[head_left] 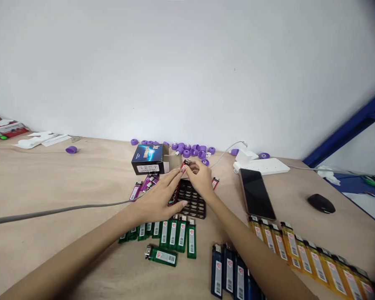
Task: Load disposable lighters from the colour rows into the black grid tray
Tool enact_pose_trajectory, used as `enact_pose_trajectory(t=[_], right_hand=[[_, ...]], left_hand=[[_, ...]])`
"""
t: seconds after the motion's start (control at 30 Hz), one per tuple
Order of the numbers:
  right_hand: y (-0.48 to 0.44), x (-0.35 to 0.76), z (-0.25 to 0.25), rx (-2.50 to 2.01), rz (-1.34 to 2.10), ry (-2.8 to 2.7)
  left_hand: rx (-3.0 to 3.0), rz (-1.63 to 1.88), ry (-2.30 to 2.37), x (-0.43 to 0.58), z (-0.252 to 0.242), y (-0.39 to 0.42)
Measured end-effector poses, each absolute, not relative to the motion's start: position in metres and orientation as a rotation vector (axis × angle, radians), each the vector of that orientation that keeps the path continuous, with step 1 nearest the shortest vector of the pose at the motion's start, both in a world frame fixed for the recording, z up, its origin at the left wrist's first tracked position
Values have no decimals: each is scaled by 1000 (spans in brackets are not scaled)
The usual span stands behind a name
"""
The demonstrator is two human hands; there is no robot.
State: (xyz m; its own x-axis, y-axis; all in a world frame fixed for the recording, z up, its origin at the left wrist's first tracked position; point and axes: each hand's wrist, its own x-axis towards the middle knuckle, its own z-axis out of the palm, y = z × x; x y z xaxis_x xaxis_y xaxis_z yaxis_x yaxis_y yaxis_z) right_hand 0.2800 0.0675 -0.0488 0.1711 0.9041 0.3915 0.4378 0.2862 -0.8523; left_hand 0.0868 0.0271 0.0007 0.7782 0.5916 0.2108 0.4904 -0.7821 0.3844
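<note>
My right hand pinches a red lighter above the far edge of a black slotted tray. My left hand is stretched out flat over the tray's left side, thumb spread, its fingertips close beside the red lighter; whether they touch it I cannot tell. Under the left hand, a few dark red lighter ends show in the tray, mostly hidden. Purple lighters lie to the left of that hand, and another red lighter rests right of my right hand. A row of green lighters lies in front of the tray.
Behind my hands stand an open blue-black box and several purple caps. Blue lighters and yellow lighters lie front right. A phone, power strip and mouse are right. A grey cable crosses the left.
</note>
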Motion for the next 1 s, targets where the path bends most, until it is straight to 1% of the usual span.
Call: enact_pose_trajectory(t=[0.1,0.23,0.7,1.0], right_hand=[[64,275,-50,-1355,539,-1551],[61,275,-50,-1368,528,-1655],[55,281,-39,-1486,354,-1994],[57,284,-23,-1605,329,-2216]], left_hand=[[2752,354,844,86,0,29],[2777,313,874,87,2,29],[2937,343,878,89,-9,28],[2949,338,887,90,-10,24]])
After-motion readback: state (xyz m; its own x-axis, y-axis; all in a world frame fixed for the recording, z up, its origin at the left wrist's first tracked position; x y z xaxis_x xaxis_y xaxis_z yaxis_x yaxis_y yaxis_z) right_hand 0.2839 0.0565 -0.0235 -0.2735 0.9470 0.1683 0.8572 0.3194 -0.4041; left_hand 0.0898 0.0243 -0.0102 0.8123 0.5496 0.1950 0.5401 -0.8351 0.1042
